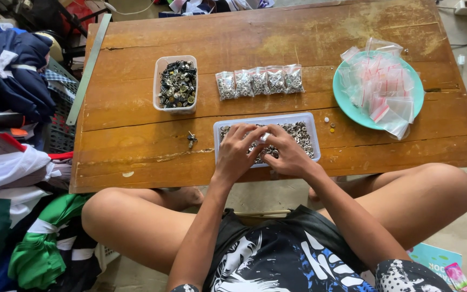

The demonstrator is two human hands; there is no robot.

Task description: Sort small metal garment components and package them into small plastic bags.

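Bench: low, worn wooden planks, scratched and stained, with a crack along the grain.
Near tray: clear rectangular plastic, at the near edge of the bench, filled with small shiny metal snap pieces.
Left hand: forearm reaches in from below, palm down over the tray, fingers curled into the pieces.
Right hand: mirrors it, fingertips meeting the left's.
Grip: narrow; both pinch a small clear bag over the tray.
Far tub: clear, holding darker metal pieces.
Filled bags: five in a row, beyond the tray.
Plate: turquoise, round, piled with empty clear zip bags.
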